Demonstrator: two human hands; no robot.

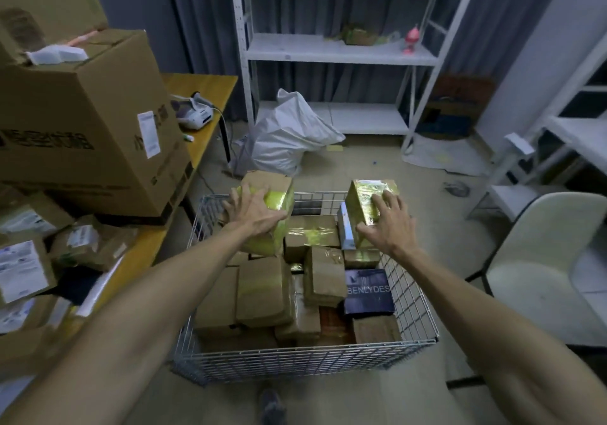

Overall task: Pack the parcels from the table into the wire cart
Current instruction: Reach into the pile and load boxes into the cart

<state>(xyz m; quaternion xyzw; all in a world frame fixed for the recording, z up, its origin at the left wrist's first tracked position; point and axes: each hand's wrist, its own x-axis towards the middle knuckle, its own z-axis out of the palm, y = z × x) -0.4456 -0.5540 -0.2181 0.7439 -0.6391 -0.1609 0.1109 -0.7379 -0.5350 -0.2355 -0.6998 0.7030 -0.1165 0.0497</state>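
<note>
Grip from above: left hand clasps left parcel, right hand clasps right parcel, over wire cart

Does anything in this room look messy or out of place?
Yes. The brown taped parcels in the silver wire cart lie jumbled at odd angles. Behind it, a crumpled white sack slumps on the floor by the white metal shelf, with yellow paper scraps nearby.
</note>
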